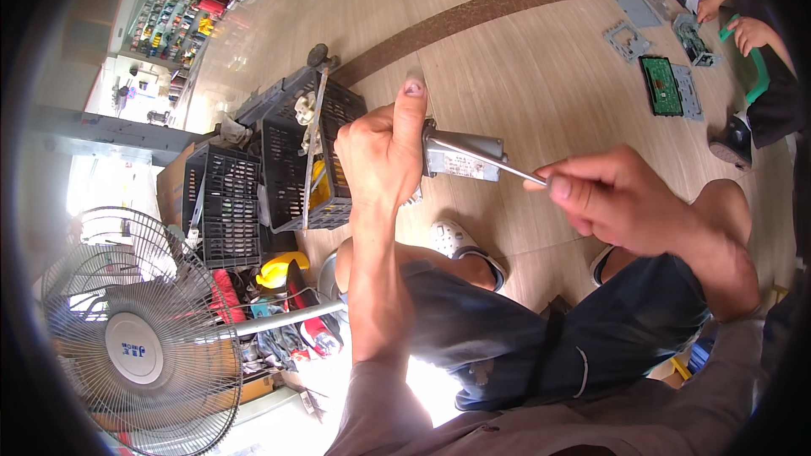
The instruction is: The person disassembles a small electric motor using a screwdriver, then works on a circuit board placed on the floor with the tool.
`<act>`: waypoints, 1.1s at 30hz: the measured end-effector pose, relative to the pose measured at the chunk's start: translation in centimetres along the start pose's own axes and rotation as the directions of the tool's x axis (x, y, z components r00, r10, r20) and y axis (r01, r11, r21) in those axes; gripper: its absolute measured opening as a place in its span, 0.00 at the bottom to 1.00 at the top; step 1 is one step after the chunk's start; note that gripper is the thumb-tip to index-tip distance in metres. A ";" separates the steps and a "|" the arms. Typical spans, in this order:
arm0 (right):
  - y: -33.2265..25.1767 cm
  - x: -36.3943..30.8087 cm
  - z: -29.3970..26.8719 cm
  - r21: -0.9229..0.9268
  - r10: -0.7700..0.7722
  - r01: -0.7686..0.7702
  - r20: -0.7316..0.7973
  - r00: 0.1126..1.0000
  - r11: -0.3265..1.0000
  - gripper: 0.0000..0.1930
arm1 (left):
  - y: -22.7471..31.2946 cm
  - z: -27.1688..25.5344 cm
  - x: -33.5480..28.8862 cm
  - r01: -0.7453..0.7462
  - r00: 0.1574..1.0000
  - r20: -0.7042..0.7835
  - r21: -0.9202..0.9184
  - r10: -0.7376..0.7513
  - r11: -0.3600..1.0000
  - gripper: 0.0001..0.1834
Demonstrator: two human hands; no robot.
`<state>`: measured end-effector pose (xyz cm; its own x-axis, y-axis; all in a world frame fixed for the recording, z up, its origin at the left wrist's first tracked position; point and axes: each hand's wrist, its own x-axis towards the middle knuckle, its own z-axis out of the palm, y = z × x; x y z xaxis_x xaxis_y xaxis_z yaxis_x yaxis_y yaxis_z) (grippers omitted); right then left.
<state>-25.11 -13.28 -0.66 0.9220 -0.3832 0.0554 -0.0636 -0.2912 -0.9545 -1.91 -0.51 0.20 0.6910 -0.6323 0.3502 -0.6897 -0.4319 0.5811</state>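
Note:
My left hand point(378, 148) is closed round one end of a grey metal device point(480, 145), a box-shaped part with a white label, thumb pointing up. In my right hand point(625, 203), slightly blurred, is a screwdriver point(490, 160) with a thin shiny shaft; its handle is hidden by my fingers. The shaft slants across the device to the end beside my left hand. Whether its tip sits in a screw I cannot make out. Both hands are above the floor, in front of my knees.
Black plastic crates point(230, 203) stand at left, behind a floor fan point(135, 346). Assorted tools and a yellow item point(282, 270) lie near the fan. At far right, another person's hands point(748, 34) are near opened device parts and a green circuit board point(661, 84) on the floor.

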 end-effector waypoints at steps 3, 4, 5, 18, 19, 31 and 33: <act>-0.3 0.4 -0.6 0.449 0.337 -0.470 0.346 0.876 0.760 0.13 | -0.4 0.2 0.1 0.008 1.000 0.020 -0.042 -0.007 0.999 0.37; -0.1 0.4 -0.6 0.498 0.303 -0.460 0.365 0.880 0.735 0.14 | -0.4 0.2 0.1 0.006 1.000 0.020 -0.052 -0.005 0.999 0.37; -0.2 0.4 -0.7 0.500 0.304 -0.459 0.363 0.881 0.734 0.14 | -0.5 0.1 0.2 0.005 1.000 0.020 -0.060 -0.004 0.998 0.36; 2.6 -0.4 0.6 -0.883 -0.716 0.376 0.066 0.695 0.283 0.24 | -1.2 0.9 0.2 0.056 0.998 0.017 -0.089 -0.054 0.995 0.38; 2.6 -0.6 0.9 -0.897 -0.712 0.365 0.085 0.697 0.250 0.24 | -1.3 1.1 0.2 0.062 0.998 0.015 -0.100 -0.061 0.993 0.38; 2.7 -0.5 1.5 -0.360 -0.300 0.240 -0.119 0.947 0.902 0.15 | -0.6 0.6 0.4 -0.011 0.999 0.045 0.091 0.007 0.996 0.38; 1.2 0.6 0.0 0.317 0.293 -0.334 0.171 0.941 0.887 0.18 | -0.8 0.3 0.1 -0.009 0.999 0.044 0.092 0.005 0.996 0.37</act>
<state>-24.64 -13.82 -1.77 0.9140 -0.2956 -0.2778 -0.2436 0.1478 -0.9585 -1.39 -0.45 -0.46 0.6770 -0.6626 0.3204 -0.7132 -0.4829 0.5081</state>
